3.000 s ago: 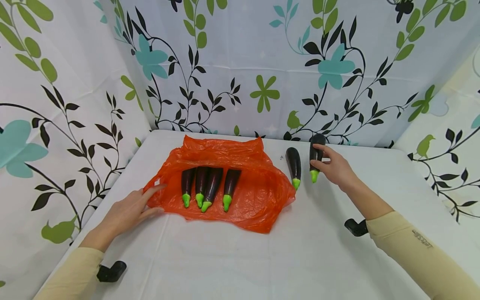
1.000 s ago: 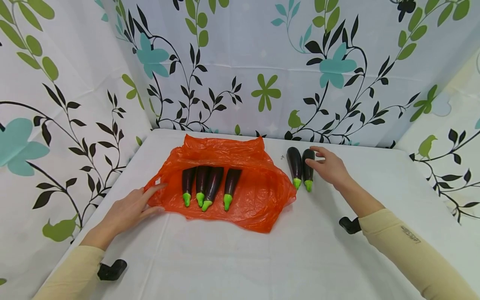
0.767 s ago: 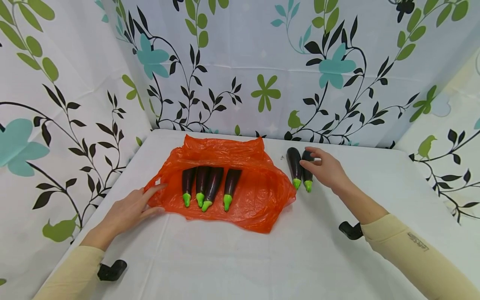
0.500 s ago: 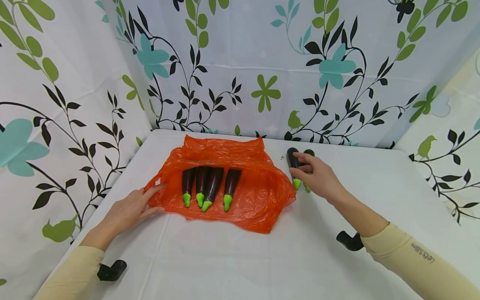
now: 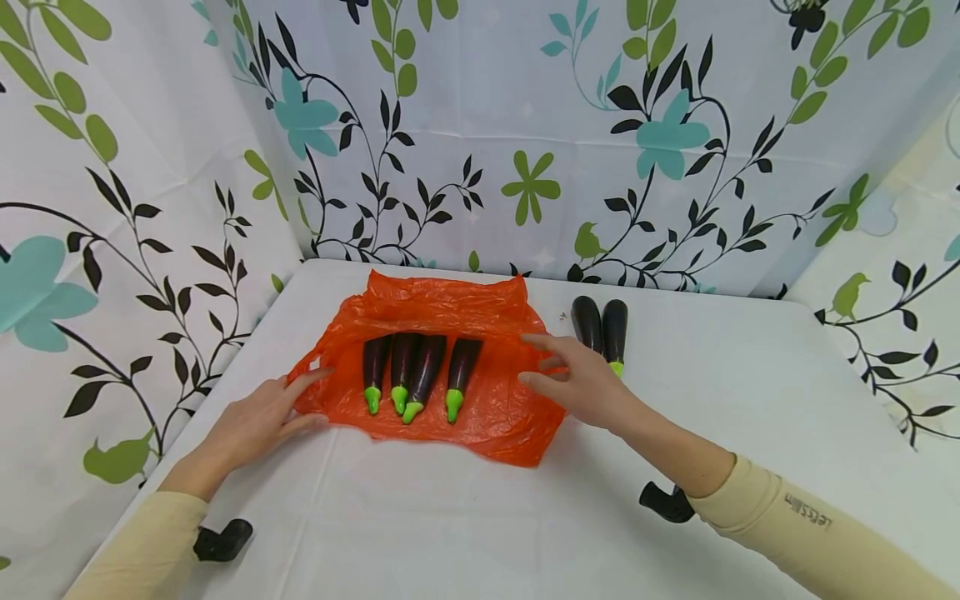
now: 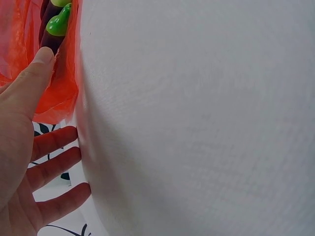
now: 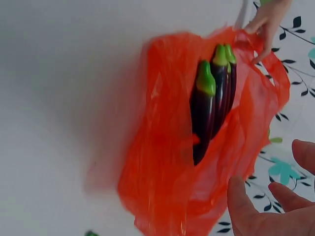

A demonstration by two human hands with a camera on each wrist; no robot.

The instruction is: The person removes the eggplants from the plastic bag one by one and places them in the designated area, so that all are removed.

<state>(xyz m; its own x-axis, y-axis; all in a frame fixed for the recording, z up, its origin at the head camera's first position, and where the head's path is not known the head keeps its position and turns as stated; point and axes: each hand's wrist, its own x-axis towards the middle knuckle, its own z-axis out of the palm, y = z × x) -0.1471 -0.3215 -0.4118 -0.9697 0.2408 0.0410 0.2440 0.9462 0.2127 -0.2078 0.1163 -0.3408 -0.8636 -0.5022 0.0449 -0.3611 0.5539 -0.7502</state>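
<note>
A red plastic bag (image 5: 498, 417) lies with its mouth facing me, and several purple eggplants (image 5: 462, 367) with green stems rest inside it. At the bag's left edge, my left hand (image 5: 251, 423) touches the plastic; the left wrist view shows its fingers (image 6: 56, 142) spread and the thumb against the bag. My right hand (image 5: 581, 383) hovers over the bag's right side with loosely extended fingers, holding nothing. Behind it, two more eggplants (image 5: 615, 329) lie side by side on the table, their lower ends partly hidden by that hand.
The table (image 5: 420, 525) wears a white cover. A patterned cloth (image 5: 465, 125) with flowers and leaves hangs behind it and at both sides. Small black pieces (image 5: 223, 540) sit by each wrist.
My right hand sets an eggplant down beside the other one at right, releases it, then moves left over the bag. The left hand stays at the bag's edge.
</note>
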